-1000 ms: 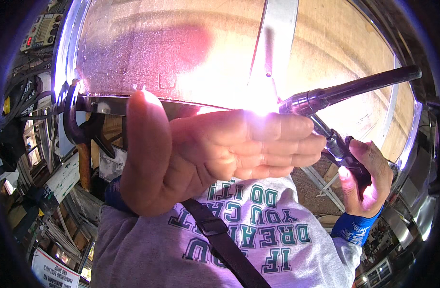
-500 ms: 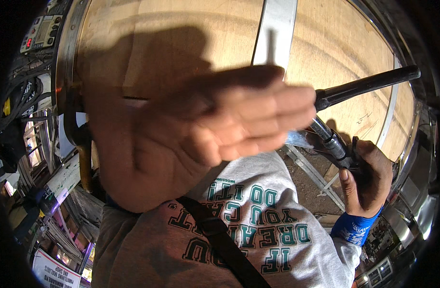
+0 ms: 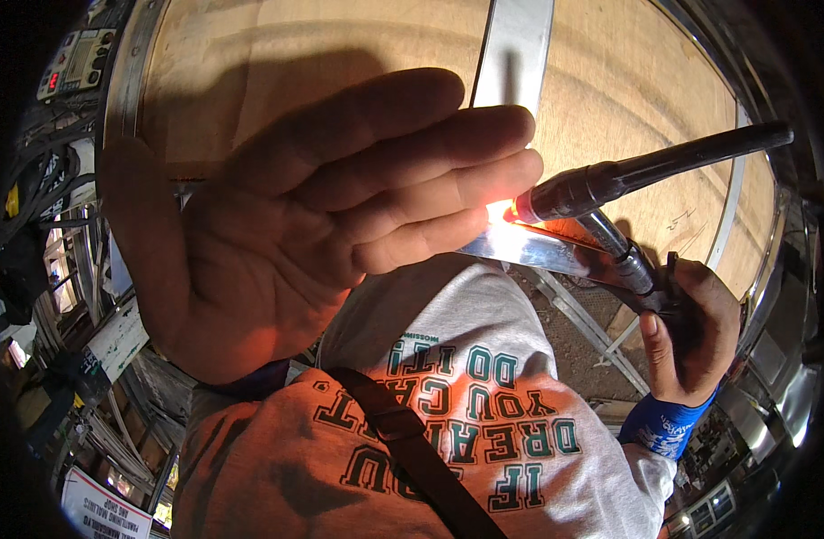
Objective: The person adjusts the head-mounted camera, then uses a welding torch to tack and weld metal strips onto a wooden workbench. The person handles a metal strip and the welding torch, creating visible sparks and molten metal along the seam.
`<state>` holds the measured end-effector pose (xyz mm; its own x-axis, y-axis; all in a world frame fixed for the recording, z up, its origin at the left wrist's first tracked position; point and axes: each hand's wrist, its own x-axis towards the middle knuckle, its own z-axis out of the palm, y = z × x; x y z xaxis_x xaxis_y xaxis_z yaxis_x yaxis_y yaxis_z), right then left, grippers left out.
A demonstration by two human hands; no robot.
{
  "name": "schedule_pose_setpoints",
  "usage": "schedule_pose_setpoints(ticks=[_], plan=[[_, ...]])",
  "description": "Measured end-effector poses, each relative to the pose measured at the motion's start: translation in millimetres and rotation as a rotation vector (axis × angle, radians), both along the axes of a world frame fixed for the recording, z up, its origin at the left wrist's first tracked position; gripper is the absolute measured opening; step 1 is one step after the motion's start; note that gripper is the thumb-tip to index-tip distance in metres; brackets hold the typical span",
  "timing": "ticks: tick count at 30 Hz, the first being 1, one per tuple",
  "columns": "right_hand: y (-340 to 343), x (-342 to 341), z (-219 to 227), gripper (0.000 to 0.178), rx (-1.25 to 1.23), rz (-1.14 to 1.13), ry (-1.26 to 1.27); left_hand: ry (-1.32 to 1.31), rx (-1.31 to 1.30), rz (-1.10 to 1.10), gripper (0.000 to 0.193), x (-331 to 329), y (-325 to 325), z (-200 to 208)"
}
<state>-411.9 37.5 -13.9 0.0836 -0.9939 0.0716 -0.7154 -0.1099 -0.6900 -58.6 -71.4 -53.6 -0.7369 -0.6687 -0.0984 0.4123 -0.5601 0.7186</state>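
Observation:
My right hand [image 3: 699, 328] is wrapped round the black handle of a TIG welding torch [image 3: 573, 190], whose long back cap sticks out to the upper right. At the torch's nozzle a bright arc glows white and orange against a shiny metal strip [image 3: 542, 253]. My left hand [image 3: 340, 198] is raised open, palm toward me and fingers stretched out side by side, holding nothing. Its fingertips stand in front of the arc's left side and partly hide it. Orange light falls on my grey sweatshirt [image 3: 519, 431].
Behind the hands stands a plywood panel [image 3: 627, 81] with a metal strip [image 3: 511, 54] across it. A welding machine with a lit display [image 3: 75, 63] is at the upper left, above black cables [image 3: 57, 171]. Metal bars [image 3: 591, 328] lie below the torch.
An arc has lit at the torch nozzle. My left hand, blurred before, has moved left and opened out, uncovering the nozzle. My right hand keeps its grip on the torch.

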Motion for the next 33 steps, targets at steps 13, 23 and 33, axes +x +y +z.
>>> schedule_pose_setpoints(ticks=[13,23,33], plan=[[0,2,6,0.038,0.018,-0.004,0.076,0.153,0.032,0.002,0.102,-32,18,-9],[0,-3,0,0.038,-0.015,0.026,0.049,0.143,0.079,0.081,0.095,-8,3,-4],[-6,-5,7,0.034,-0.033,0.139,0.205,0.261,-0.010,-0.061,0.110,-40,25,-24]])
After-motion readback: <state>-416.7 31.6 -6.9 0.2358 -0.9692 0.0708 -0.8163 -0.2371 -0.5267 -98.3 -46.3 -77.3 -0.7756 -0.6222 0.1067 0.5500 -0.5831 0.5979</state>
